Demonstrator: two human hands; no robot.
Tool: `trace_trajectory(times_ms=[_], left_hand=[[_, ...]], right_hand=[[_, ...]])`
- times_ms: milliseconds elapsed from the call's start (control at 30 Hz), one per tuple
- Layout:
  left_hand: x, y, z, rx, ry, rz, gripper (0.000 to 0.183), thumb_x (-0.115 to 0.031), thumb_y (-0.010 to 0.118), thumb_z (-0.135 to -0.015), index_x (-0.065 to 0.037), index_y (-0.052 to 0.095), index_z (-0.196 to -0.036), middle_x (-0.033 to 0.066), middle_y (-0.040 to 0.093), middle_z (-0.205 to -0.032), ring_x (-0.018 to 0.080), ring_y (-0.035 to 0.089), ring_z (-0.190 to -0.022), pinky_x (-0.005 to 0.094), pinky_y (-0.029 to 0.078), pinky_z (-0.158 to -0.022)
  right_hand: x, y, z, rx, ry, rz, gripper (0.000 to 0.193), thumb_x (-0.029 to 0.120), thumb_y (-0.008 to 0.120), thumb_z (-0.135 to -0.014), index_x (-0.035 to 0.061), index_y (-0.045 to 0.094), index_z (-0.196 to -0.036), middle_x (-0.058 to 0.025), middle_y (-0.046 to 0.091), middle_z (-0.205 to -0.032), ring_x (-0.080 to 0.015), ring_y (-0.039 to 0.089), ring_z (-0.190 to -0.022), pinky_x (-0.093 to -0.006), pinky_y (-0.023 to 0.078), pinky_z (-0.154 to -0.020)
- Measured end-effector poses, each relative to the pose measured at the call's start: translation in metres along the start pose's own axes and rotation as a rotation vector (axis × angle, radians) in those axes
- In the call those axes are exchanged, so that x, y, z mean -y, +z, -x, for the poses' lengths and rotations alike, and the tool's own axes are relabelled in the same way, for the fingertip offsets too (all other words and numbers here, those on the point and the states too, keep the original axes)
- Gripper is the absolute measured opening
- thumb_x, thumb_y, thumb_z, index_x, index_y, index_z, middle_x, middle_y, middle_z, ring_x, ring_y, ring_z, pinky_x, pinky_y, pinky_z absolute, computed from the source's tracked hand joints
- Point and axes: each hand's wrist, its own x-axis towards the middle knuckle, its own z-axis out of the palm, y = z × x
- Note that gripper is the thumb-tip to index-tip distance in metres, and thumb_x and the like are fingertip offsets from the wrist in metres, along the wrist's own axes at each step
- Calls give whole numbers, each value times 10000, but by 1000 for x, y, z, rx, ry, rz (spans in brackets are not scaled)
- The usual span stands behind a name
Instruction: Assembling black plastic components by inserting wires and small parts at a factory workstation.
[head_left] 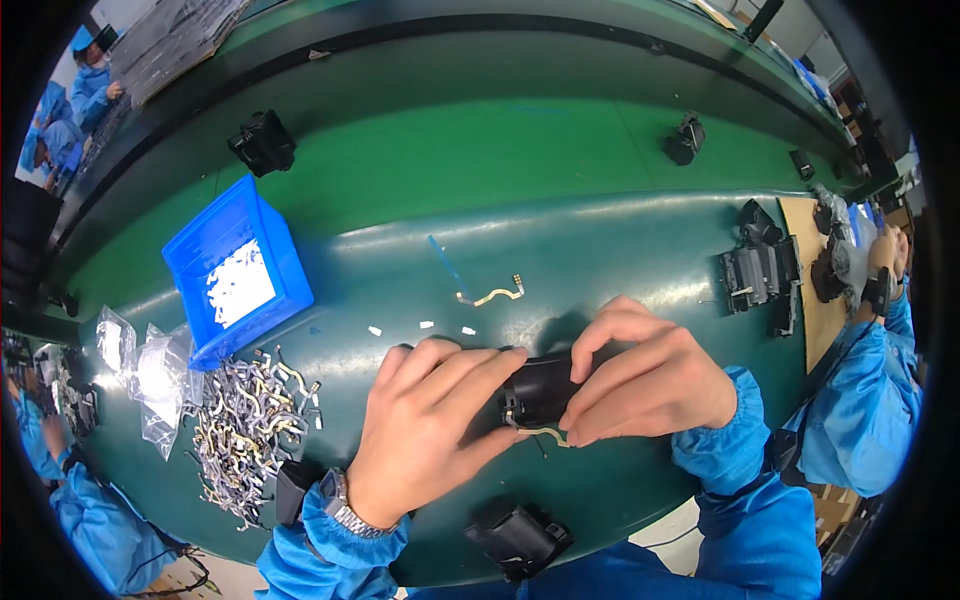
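Note:
A black plastic housing [540, 390] sits between my two hands over the table. My left hand [425, 420] grips its left side, with the index fingertip at the top corner and the thumb at the lower edge. A thin yellow flex cable [545, 432] runs along the lower edge of the housing. My right hand [650, 375] pinches the cable's right end, while its bent index finger rests against the housing. Past my hands lies another yellow flex cable [497, 296]. Several small white pieces [427, 324] lie beyond my left hand.
A blue bin [290, 275] holding white pieces stands at left. Beside it are clear plastic bags [160, 385] and a heap of flex cables [245, 430]. Another black housing [520, 538] lies at the near edge. More black parts [755, 272] are stacked at right, near a co-worker's blue sleeve [860, 400].

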Motion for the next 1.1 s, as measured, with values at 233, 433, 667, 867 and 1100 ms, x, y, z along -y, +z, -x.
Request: trace_trajectory(times_ms=[233,433,667,867,1100], left_hand=[[-1,0,0,6,-3,-3,704,-327,969,-669,-116,758,-1307,40,772,-1185,266,642,-995,401,473,-852],[-1,0,0,5,-3,-14,699,-291,958,-662,-117,756,-1308,37,769,-1170,268,645,-1005,406,473,-846],[-2,2,1,-19,-9,-18,702,-280,957,-654,-112,757,-1306,43,766,-1158,265,653,-991,411,476,-836],[-3,3,2,-30,-1,-20,708,-292,961,-648,-107,758,-1301,50,765,-1156,266,657,-983,411,480,-826],[-3,3,1,-21,12,-26,689,-265,952,-656,-99,756,-1295,54,766,-1155,270,667,-989,410,487,-831]], right_hand=[[3,3,1,-59,-26,102,153,210,912,-780,178,846,-914,86,777,-985,-197,670,-979,-374,496,-884],[11,23,0,-140,-125,229,189,156,904,-758,167,840,-935,45,750,-993,-205,669,-947,-365,506,-815],[15,18,0,-138,-96,307,225,151,898,-731,159,841,-948,47,743,-1002,-203,658,-943,-365,508,-824],[11,17,2,-96,-117,279,228,167,916,-710,180,859,-931,71,767,-972,-202,628,-899,-372,457,-749],[15,34,0,-139,-96,324,259,146,881,-703,166,842,-959,49,736,-1002,-199,652,-939,-349,499,-813]])
